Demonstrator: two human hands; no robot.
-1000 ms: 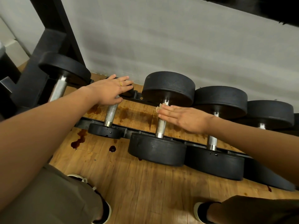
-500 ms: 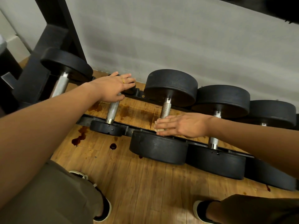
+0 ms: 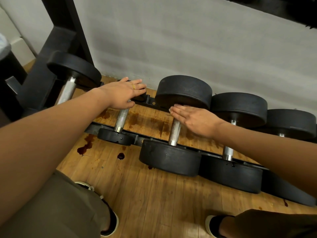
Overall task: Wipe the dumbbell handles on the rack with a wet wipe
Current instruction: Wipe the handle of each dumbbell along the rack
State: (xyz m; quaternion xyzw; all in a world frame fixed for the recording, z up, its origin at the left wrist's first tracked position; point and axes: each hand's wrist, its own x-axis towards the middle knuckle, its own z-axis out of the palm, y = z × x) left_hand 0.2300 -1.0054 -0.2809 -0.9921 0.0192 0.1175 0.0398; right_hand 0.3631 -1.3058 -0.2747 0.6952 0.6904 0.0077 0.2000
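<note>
Fingers [image 3: 178,109] straight, together: right hand [image 3: 193,120] flat on handle [image 3: 175,133], just beside far plate [image 3: 183,90]; left hand [image 3: 120,93] flat likewise.

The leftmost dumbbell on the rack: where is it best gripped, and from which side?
Grip its knurled steel handle, coming from above with fingers wrapped round. It is slim and textured; the black head is too wide, and the left forearm hides its near end.

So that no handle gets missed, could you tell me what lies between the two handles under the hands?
Head view: no other handle. Between the small dumbbell's handle and the larger dumbbell's handle lies only stained wooden floor, plus the rack rails.
</note>
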